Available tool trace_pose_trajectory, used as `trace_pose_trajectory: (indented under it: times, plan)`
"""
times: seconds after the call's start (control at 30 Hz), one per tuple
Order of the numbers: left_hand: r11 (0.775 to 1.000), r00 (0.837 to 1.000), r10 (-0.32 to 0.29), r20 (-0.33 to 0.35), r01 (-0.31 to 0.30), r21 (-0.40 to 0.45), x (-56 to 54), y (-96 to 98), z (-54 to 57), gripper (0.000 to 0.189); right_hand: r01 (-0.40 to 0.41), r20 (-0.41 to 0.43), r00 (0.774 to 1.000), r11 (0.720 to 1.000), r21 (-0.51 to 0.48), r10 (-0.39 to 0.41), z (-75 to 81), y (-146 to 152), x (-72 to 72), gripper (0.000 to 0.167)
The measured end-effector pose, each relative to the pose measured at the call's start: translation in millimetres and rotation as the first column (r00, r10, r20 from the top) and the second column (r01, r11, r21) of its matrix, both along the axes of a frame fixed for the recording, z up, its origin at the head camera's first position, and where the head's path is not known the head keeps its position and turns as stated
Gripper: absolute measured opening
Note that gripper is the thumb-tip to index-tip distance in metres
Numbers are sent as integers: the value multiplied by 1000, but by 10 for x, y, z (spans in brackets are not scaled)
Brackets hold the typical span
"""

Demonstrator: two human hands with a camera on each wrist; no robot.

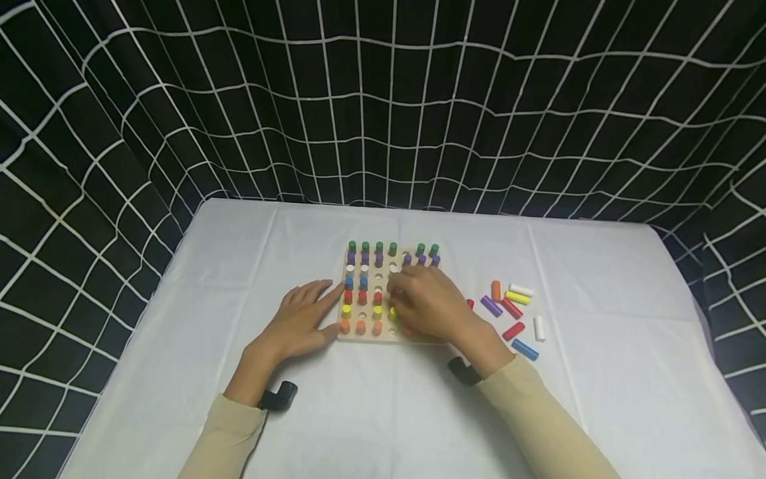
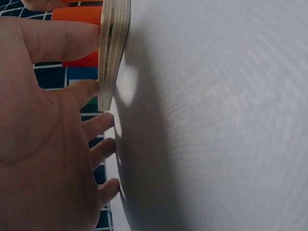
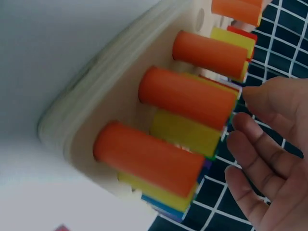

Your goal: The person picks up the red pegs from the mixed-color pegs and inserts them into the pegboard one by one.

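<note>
A light wooden pegboard (image 1: 383, 338) lies on the table, holding rows of green, purple, white, blue, red, yellow and orange pegs; some bare holes show among them. Along its left side, my left hand (image 1: 302, 322) is spread with thumb and index finger against the board's edge, the other fingers on the cloth. My right hand (image 1: 433, 299) is over the board's right half, hiding several pegs. Loosely bent, its fingers (image 3: 248, 183) sit close to the tops of the upright orange pegs (image 3: 187, 96) in the right wrist view. No peg shows between thumb and fingertips.
Loose pegs are scattered right of the board, among them a blue peg (image 1: 525, 349), a white peg (image 1: 540, 328) and a purple peg (image 1: 491, 306). A white cloth (image 1: 239, 266) covers the table. Dark netting with white lines (image 1: 419, 100) surrounds the back and sides.
</note>
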State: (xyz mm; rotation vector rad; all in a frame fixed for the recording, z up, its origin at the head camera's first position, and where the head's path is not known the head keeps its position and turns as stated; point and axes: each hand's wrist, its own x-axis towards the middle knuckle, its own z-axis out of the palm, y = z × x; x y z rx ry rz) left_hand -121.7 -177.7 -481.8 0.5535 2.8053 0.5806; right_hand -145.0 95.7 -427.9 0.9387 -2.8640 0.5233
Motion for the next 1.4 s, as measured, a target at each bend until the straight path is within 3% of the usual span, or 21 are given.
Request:
trace_pose_trajectory:
  times: [0.23,0.57,0.9,1.2,1.4]
  plan:
    - [1000,1000,6,9,-6,5,3,5,4,76,46,13,999,999,2,-46,76,106,66,18]
    - [1000,1000,-3,9,3,-3,-21,40,7,75,71,-36,997,997,-1,-71,119,364,143,21]
    - [1000,1000,-8,-1,8,-5,1,27,4,75,146,-28,989,989,-5,-146,101,644,274,19]
    - [1000,1000,-1,-10,1,6,6,21,27,76,150,-79,986,989,4,-149,97,866,312,19]
    - [1000,1000,-3,2,3,5,-1,31,-7,76,150,-67,987,989,5,-149,49,981,341,18]
